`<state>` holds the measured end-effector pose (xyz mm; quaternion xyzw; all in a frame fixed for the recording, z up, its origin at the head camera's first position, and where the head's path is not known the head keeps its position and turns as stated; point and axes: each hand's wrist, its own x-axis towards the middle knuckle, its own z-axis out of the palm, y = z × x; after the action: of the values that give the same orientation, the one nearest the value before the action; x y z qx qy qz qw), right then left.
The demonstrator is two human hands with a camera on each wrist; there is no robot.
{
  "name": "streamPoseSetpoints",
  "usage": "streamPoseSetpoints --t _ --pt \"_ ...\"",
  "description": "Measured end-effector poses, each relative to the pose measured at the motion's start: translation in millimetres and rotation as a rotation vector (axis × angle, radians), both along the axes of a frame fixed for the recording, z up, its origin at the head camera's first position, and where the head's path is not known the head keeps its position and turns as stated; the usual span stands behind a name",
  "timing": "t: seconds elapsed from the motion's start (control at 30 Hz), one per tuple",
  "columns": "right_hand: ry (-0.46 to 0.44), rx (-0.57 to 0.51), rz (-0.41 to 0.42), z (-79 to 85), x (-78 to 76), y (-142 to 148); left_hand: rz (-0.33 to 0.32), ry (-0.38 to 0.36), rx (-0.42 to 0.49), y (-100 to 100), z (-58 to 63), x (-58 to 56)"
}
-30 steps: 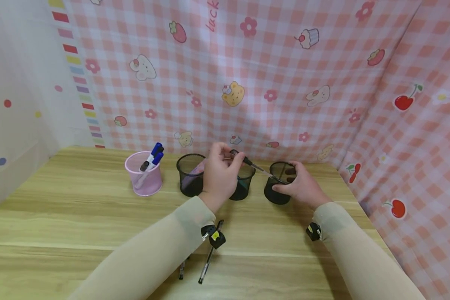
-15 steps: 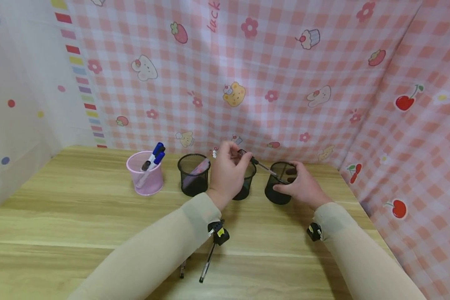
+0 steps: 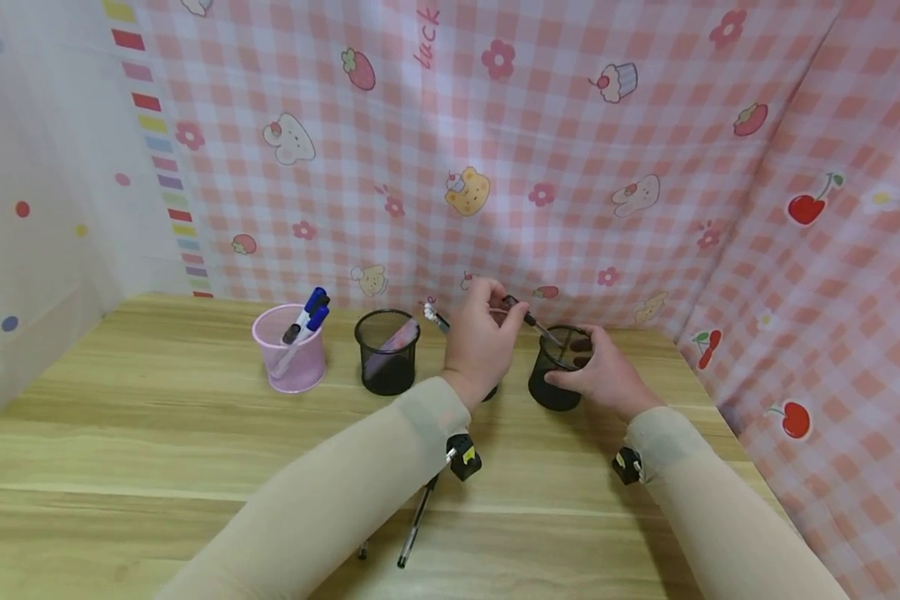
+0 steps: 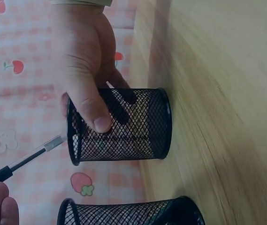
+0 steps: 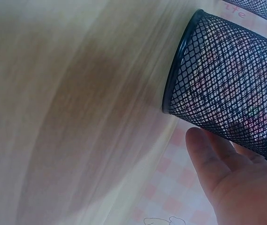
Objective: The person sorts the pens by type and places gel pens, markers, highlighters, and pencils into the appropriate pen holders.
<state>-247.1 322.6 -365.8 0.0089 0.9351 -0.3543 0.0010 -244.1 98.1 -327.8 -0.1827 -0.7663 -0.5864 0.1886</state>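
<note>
My left hand [image 3: 480,346] pinches a black-and-clear pen [image 4: 27,160] and holds it slanted. The pen's clear end points down to the right and reaches the open top of the rightmost black mesh pen holder [image 3: 551,392]. That holder stands upright on the table, and my right hand [image 3: 611,375] grips its right side near the rim, with the thumb in front. In the left wrist view, the right thumb [image 4: 88,105] lies against the mesh. Another black mesh pen holder [image 4: 124,214] is mostly hidden behind my left hand in the head view.
Further left stand a black mesh holder [image 3: 388,379] with a pinkish-purple item and a pink holder [image 3: 303,377] with blue- and black-capped markers [image 3: 311,319]. A pen [image 3: 416,525] lies on the table [image 3: 157,467] partly under my left forearm. Patterned cloth [image 3: 540,150] hangs behind.
My left hand has moved right with the pen, bringing its clear end over the rim of the rightmost holder. The right hand and that holder have stayed put.
</note>
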Motion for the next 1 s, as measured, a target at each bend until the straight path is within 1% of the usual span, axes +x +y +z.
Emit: streamPoseSetpoints --t 0.13,0.27,0.5,0.7,0.83,1.0 --pt "-0.020 -0.001 -0.006 -0.2 0.7 -0.3 0.004 -0.031 -0.012 4.8 -2.6 0.6" --pt "-0.029 -0.009 -0.010 0.3 1.3 -0.6 -0.012 -0.036 -0.025 7.9 -6.1 1.3" --pt "-0.016 -0.014 -0.006 0.4 1.7 -0.3 0.002 -0.042 -0.111 11.4 -10.5 4.2" --pt "0.005 -0.011 -0.002 -0.2 1.7 0.2 0.011 -0.050 -0.159 14.0 -12.1 5.2" --pt "0.007 -0.009 -0.001 -0.2 1.5 0.0 0.021 -0.076 -0.197 15.1 -12.8 5.7" --pt "0.003 -0.014 -0.001 0.1 1.3 -0.6 0.012 -0.106 -0.217 16.0 -12.8 5.5"
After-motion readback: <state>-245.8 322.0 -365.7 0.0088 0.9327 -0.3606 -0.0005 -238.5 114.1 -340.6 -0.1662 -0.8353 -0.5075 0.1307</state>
